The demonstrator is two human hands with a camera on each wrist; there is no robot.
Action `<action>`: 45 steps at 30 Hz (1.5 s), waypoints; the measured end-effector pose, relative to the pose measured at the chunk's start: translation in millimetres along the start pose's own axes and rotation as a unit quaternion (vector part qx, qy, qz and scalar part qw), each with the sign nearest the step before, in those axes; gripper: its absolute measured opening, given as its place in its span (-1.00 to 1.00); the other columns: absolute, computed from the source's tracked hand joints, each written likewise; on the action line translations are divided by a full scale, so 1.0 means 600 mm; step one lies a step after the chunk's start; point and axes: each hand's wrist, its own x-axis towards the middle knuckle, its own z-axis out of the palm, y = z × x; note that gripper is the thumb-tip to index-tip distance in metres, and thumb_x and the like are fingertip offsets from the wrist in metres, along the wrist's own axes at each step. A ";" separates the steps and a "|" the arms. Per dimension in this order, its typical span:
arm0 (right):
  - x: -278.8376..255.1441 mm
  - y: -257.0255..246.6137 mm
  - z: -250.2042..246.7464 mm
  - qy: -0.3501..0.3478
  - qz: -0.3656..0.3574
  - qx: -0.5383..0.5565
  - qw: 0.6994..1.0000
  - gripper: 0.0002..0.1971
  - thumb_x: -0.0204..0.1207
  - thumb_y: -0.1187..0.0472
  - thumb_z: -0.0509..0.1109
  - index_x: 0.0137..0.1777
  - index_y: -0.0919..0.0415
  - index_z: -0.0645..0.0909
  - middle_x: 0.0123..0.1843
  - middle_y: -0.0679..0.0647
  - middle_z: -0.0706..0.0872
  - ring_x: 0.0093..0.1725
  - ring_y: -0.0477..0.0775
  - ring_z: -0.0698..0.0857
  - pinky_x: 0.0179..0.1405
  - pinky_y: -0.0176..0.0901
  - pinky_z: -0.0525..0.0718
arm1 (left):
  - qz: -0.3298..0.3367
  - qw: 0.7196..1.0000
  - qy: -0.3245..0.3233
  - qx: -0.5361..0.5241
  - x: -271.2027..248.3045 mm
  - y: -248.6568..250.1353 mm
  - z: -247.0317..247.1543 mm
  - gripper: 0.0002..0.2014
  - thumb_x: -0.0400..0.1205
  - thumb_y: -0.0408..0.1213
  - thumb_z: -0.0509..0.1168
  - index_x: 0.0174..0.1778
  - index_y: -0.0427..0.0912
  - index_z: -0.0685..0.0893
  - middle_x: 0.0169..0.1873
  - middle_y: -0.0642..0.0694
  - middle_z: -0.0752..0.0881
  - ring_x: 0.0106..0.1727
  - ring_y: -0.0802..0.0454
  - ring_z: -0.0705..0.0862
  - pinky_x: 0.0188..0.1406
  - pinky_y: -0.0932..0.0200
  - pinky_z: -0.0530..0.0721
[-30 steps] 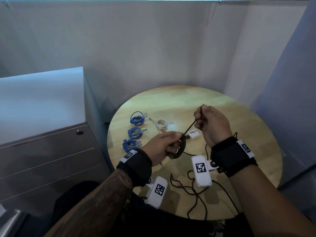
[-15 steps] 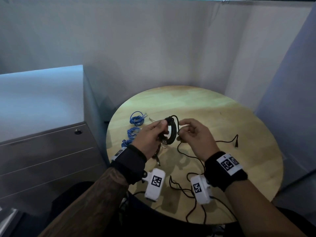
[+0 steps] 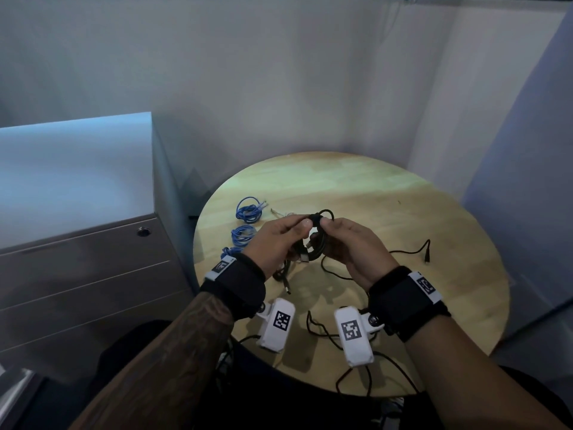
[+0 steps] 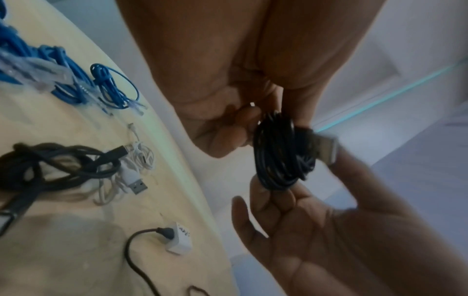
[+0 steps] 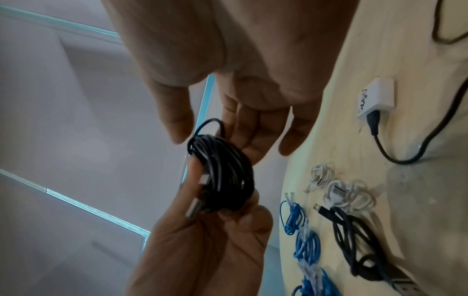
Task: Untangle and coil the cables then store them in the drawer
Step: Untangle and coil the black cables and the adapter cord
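I hold a small coil of black cable in the air over the round wooden table. My left hand grips the coil, thumb on one side and curled fingers on the other, as the right wrist view shows. My right hand pinches the coil's wrapped top with its thumb, and its fingers lie against the far side. A silver USB plug sticks out of the coil. The grey drawer cabinet to my left has its drawers closed.
Three blue coiled cables lie in a row at the table's left. Below my hands lie a thicker black cable bundle, white coiled cables and a white adapter with a black lead. A loose black cable trails right.
A second ago my right hand was drawing the cable's end up and away from the coil. Both hands have since come together and risen, and my right hand now sits at the coil.
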 end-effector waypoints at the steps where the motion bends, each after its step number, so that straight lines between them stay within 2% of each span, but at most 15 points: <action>1: -0.003 0.000 0.002 -0.013 0.005 0.001 1.000 -0.91 0.54 0.15 0.50 -0.15 0.11 0.67 -0.13 0.12 0.77 -0.08 0.09 0.69 0.11 -0.02 0.60 | 0.010 1.000 0.006 0.017 0.000 -0.001 0.002 -0.62 0.57 0.10 0.36 0.22 0.00 0.76 0.19 -0.47 0.66 0.16 -0.61 0.62 0.11 -0.66 0.55; 6: -0.008 0.011 0.010 0.014 -0.067 -0.161 0.985 -0.87 0.53 0.31 0.48 0.03 0.15 0.67 -0.11 0.13 0.86 -0.10 0.11 0.84 0.07 0.01 0.76 | 0.038 0.995 0.077 0.055 0.000 -0.008 0.015 -0.82 0.71 -0.24 0.31 0.15 -0.06 0.79 -0.04 -0.27 0.78 -0.19 -0.19 0.74 -0.09 -0.43 0.70; 8: -0.001 0.012 0.007 0.039 -0.126 -0.334 0.933 -0.92 0.59 0.25 0.38 -0.01 0.15 0.69 -0.15 0.06 0.82 -0.15 0.08 0.78 -0.12 -0.06 0.70 | 0.049 0.991 0.100 0.078 0.005 -0.010 0.019 -0.81 0.70 -0.30 0.32 0.18 -0.15 0.77 -0.09 -0.16 0.79 -0.25 -0.20 0.75 -0.19 -0.33 0.77; 11: 0.006 0.015 0.004 0.053 -0.128 -0.553 0.822 -0.76 0.66 0.19 0.24 -0.12 0.25 0.69 -0.21 0.11 0.75 -0.23 0.11 0.67 -0.23 -0.07 0.62 | 0.066 0.978 0.143 0.135 0.016 -0.018 0.018 -0.84 0.68 -0.30 0.35 0.14 -0.12 0.78 -0.10 -0.14 0.81 -0.22 -0.14 0.80 -0.27 -0.12 0.82; 15: 0.006 0.016 0.003 0.034 -0.145 -0.640 0.754 -0.70 0.70 0.17 0.18 -0.19 0.25 0.64 -0.29 0.09 0.67 -0.27 0.13 0.58 -0.29 -0.07 0.50 | 0.037 0.974 0.174 0.138 0.042 -0.023 0.009 -0.86 0.70 -0.31 0.31 0.07 -0.11 0.77 -0.17 -0.13 0.79 -0.33 0.01 0.79 -0.32 0.08 0.82; 18: 0.008 0.009 -0.003 0.040 -0.175 -0.676 0.715 -0.72 0.73 0.15 0.14 -0.20 0.16 0.55 -0.31 0.04 0.54 -0.27 0.11 0.47 -0.24 -0.09 0.37 | 0.011 0.971 0.187 0.148 0.069 -0.028 0.014 -0.85 0.70 -0.26 0.32 0.07 -0.14 0.79 -0.17 -0.13 0.78 -0.24 -0.01 0.79 -0.26 0.04 0.83; 20: 0.016 0.013 -0.019 0.042 -0.180 -0.656 0.732 -0.71 0.74 0.12 0.14 -0.19 0.16 0.56 -0.30 0.01 0.58 -0.27 0.10 0.52 -0.24 -0.08 0.41 | 0.010 0.969 0.180 0.166 0.088 -0.028 0.024 -0.84 0.69 -0.23 0.34 0.08 -0.18 0.79 -0.12 -0.17 0.79 -0.18 -0.12 0.79 -0.25 -0.04 0.83; 24: 0.032 0.026 -0.058 0.033 -0.154 -0.501 0.851 -0.56 0.71 -0.12 0.16 -0.20 0.14 0.68 -0.32 0.02 0.76 -0.31 0.08 0.73 -0.22 0.06 0.71 | -0.019 0.964 0.113 0.239 0.143 -0.012 0.027 -0.85 0.65 -0.25 0.39 0.10 -0.16 0.76 -0.25 -0.13 0.76 -0.40 0.02 0.65 -0.43 0.08 0.75; 27: 0.052 0.017 -0.101 0.055 -0.088 -0.466 0.879 -0.46 0.66 -0.29 0.10 -0.22 0.10 0.68 -0.29 -0.01 0.80 -0.31 0.01 0.77 -0.22 -0.02 0.75 | -0.078 0.951 0.103 0.282 0.191 -0.002 0.024 -0.86 0.65 -0.24 0.39 0.08 -0.15 0.75 -0.28 -0.12 0.74 -0.48 0.02 0.58 -0.43 0.11 0.69; 30: 0.078 0.025 -0.156 0.060 -0.033 -0.485 0.872 -0.64 0.67 -0.12 0.23 -0.15 0.10 0.69 -0.18 0.02 0.79 -0.20 0.08 0.78 -0.08 0.03 0.76 | -0.132 0.940 0.115 0.292 0.224 -0.009 0.028 -0.89 0.68 -0.27 0.35 0.09 -0.17 0.67 -0.21 -0.20 0.77 -0.37 -0.07 0.73 -0.30 0.01 0.79; 34: 0.084 0.057 -0.165 -0.050 0.076 -0.587 0.804 -0.66 0.53 -0.23 0.36 -0.14 0.04 0.72 -0.08 -0.04 0.76 -0.07 -0.01 0.72 0.04 -0.06 0.70 | -0.189 0.924 0.108 0.315 0.240 -0.033 0.042 -0.89 0.71 -0.36 0.29 0.09 -0.30 0.64 -0.12 -0.33 0.79 -0.14 -0.21 0.83 -0.12 -0.15 0.82; 36: 0.074 0.064 -0.151 -0.110 0.097 -0.604 0.783 -0.63 0.49 -0.27 0.38 -0.06 0.02 0.75 -0.07 -0.05 0.78 -0.04 -0.03 0.72 0.08 -0.05 0.70 | -0.211 0.920 0.099 0.316 0.244 -0.047 0.051 -0.83 0.72 -0.42 0.26 0.17 -0.38 0.65 -0.08 -0.36 0.78 -0.12 -0.22 0.83 -0.09 -0.19 0.82; 39: 0.067 0.064 -0.147 -0.155 0.083 -0.628 0.758 -0.81 0.57 -0.06 0.39 0.02 -0.02 0.75 -0.01 -0.10 0.80 0.01 -0.03 0.74 0.05 -0.16 0.68 | -0.259 0.909 0.049 0.323 0.245 -0.053 0.069 -0.69 0.72 -0.47 0.24 0.38 -0.44 0.55 0.10 -0.38 0.73 0.00 -0.28 0.81 0.04 -0.27 0.77; 42: 0.070 0.047 -0.154 -0.100 0.040 -0.588 0.802 -0.89 0.62 0.11 0.36 -0.07 0.00 0.72 -0.07 0.02 0.79 -0.18 0.01 0.76 -0.12 -0.16 0.68 | -0.234 0.878 0.021 0.416 0.241 -0.042 0.079 -0.47 0.70 -0.23 0.31 0.57 -0.30 0.37 0.36 -0.30 0.55 0.21 -0.29 0.70 0.20 -0.22 0.71; 45: 0.064 0.018 -0.163 -0.034 -0.014 -0.453 0.891 -0.86 0.63 0.15 0.38 -0.06 0.14 0.75 -0.11 0.11 0.76 -0.22 0.14 0.72 -0.26 -0.10 0.71 | -0.063 0.895 0.009 0.442 0.223 -0.020 0.093 -0.56 0.73 0.00 0.20 0.45 -0.17 0.55 0.45 -0.17 0.53 0.36 -0.14 0.58 0.38 -0.02 0.54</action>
